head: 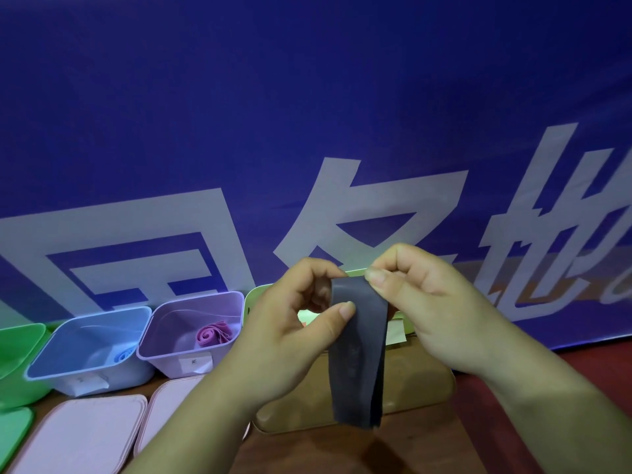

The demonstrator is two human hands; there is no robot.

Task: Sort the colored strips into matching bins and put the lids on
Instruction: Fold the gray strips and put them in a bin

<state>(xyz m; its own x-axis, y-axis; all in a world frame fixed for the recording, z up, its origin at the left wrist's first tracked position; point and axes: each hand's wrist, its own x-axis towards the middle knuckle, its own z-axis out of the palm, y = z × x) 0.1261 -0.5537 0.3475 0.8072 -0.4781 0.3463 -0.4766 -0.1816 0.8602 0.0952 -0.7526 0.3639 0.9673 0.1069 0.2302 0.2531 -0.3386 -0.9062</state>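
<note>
A dark grey strip point(359, 354) hangs folded in front of me, above the table. My left hand point(290, 330) pinches its upper left edge between thumb and fingers. My right hand point(431, 302) pinches its upper right corner. Behind the hands stand open bins in a row: a green bin point(17, 354) at the far left, a blue bin point(92, 340) with a blue strip point(123, 355) inside, a purple bin point(191, 323) holding a rolled pink-purple strip point(213, 333), and a light green bin point(254, 299) mostly hidden by my left hand.
Two pink lids point(85, 436) point(167, 415) and a green lid point(13, 432) lie flat on the wooden table in front of the bins. A tan lid point(410, 391) lies under the strip. A blue banner point(307, 131) with white characters hangs right behind the bins.
</note>
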